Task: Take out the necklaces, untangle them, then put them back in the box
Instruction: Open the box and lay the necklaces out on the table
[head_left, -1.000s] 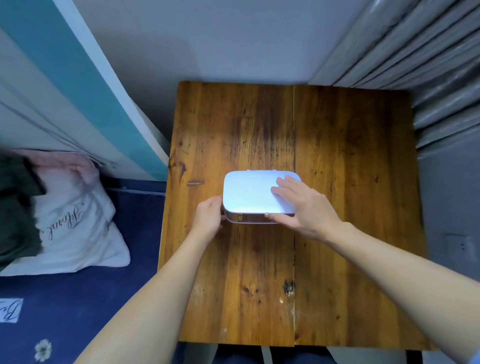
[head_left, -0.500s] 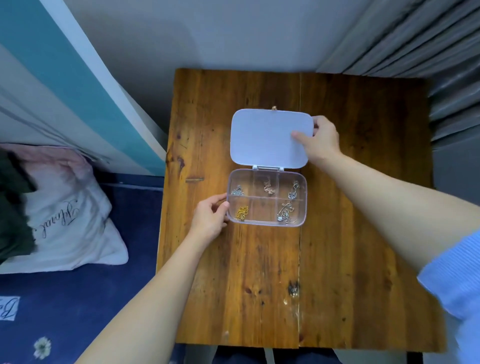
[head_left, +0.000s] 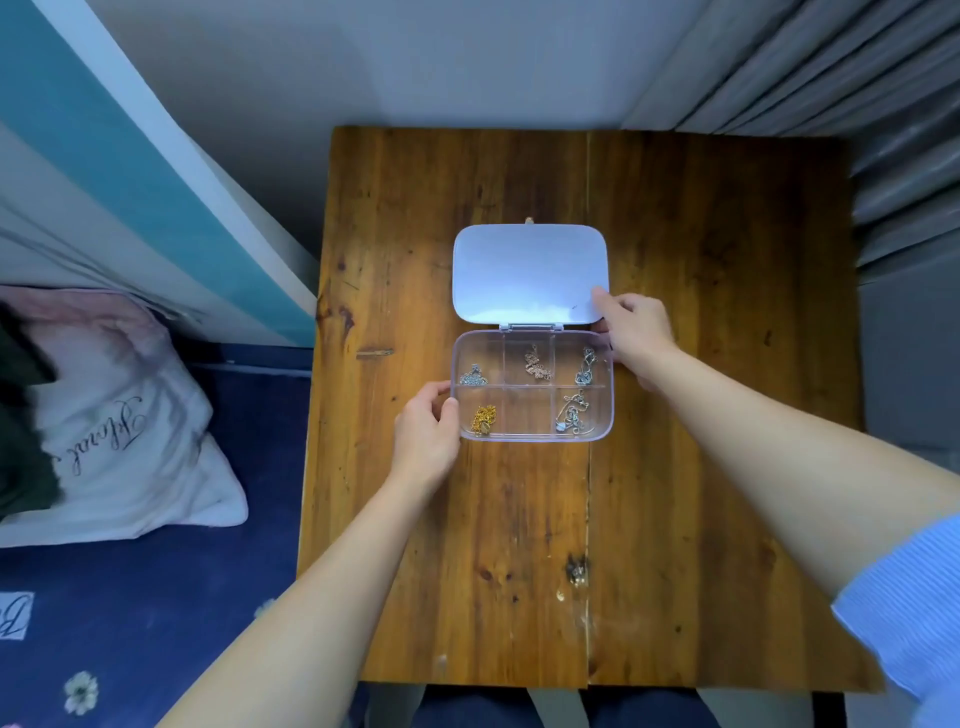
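The clear rectangular plastic compartment box (head_left: 534, 395), lid folded back, was positioned between the hands, long axis running hand to hand. Its left end was gripped by the left hand (head_left: 426, 434); the right hand (head_left: 635, 332) rested loosely at the hinge corner, nearest the silver necklaces (head_left: 574, 413).

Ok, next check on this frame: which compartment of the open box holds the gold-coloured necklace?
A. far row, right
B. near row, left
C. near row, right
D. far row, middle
B. The gold necklace lies in the near-left compartment of the clear box, right beside the left hand that steadies that end; the other chains in view look silver or rose-toned.
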